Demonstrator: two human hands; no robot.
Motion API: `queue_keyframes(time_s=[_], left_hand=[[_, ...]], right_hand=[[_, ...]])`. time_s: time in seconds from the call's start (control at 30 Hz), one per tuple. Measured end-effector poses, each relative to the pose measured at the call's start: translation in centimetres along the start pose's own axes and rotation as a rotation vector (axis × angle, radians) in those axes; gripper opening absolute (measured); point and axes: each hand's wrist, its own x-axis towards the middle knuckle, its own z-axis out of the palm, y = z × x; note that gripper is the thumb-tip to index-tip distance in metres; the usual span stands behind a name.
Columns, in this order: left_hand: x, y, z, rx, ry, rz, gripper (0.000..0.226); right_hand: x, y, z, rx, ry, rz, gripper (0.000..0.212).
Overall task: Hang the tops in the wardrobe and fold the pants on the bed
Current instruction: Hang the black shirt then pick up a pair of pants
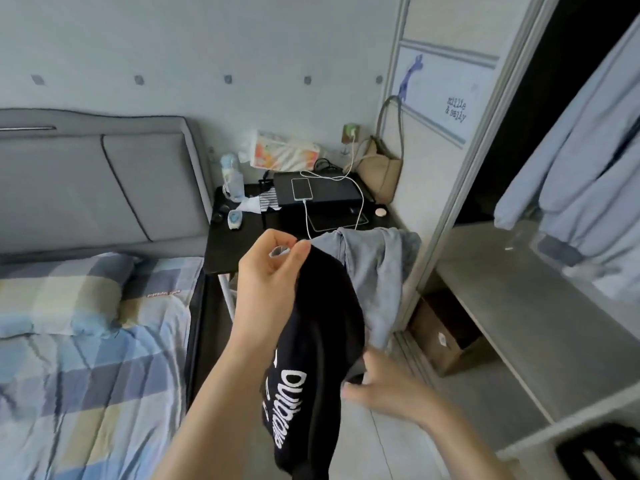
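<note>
While a person stands between the bed (104, 358) and the open wardrobe (519, 306), the left hand (270, 282) holds a black top (322, 341) with white lettering up at chest height, its fingers (298, 252) curled and pinching the garment's upper edge together with what looks like a small clear hanger hook or loop, too small to make out. The right hand (384, 382) reaches in from below, fingers loosely bent against the lower fold of the black cloth; the blur hides whether they actually grip it. A grey garment (374, 285) lies draped over the near edge of the black counter (242, 251), just behind the black top and possibly touching it. On the counter a phone (302, 189) charges on a white cable (308, 220) that runs down toward the left hand. Pale blue sleeves (571, 161) already hang inside the wardrobe.

The risks appear plain: swinging the top toward the rail could snag the cable and drag the phone off, or sweep the grey garment to the floor. A pinch this narrow could also let the fabric slip free.
</note>
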Motion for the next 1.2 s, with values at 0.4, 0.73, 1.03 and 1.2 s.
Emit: queue_keyframes(time_s=[0.4,0.73,1.03,1.2], left_hand=[[7.1,-2.9,-2.0,0.077,-0.227,-0.034,0.009],[2.7,-4.2,3.7,0.332,-0.729,-0.095,0.032],[5.4,-4.6,5.7,0.293,-0.579,-0.059,0.011],[6.8,-7.8,3.7,0.593,-0.565,-0.045,0.049]], right_hand=[[1.7,-7.1,-4.3,-0.036,0.838,-0.283,0.029],[2.8,-14.0,-8.9,-0.692,1.062,-0.25,0.029],[2.6,-15.0,-11.2,-0.166,1.173,-0.295,0.021],[0.9,-14.7,-12.7,0.232,1.263,-0.343,0.023]])
